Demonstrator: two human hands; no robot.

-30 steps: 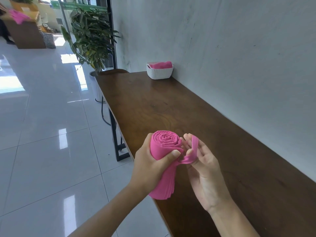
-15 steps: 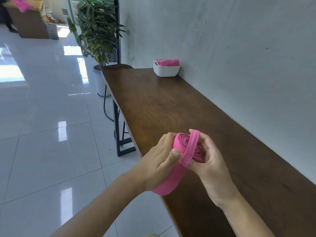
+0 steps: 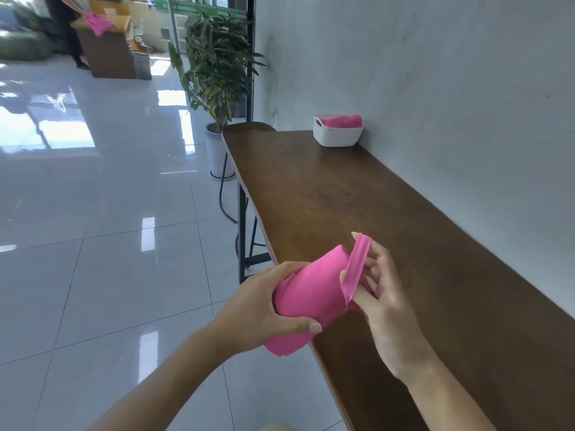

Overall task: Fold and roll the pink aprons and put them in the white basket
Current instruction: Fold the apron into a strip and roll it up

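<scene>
Two hands of mine work on one rolled pink apron (image 3: 308, 293), held in the air at the near front edge of the wooden table (image 3: 342, 197). My left hand (image 3: 258, 309) grips the roll round its middle, thumb across the near side and fingers curled over the far side. The roll is a thick, smooth tube of bright pink cloth, tilted: its lower end hangs out past the table's front edge, and its upper end points in over the tabletop. At that upper end a narrow strap (image 3: 357, 262) of the same pink stands up as a flat, taut band. My right hand (image 3: 385, 300) holds it above the tabletop, with the band stretched from a raised fingertip down to my thumb and the other fingers curled behind it. At the table's far end, against the wall, sits the white basket (image 3: 337, 136), with folded pink cloth (image 3: 343, 121) showing above its rim. Past that far end stands a potted plant (image 3: 214, 63).
</scene>
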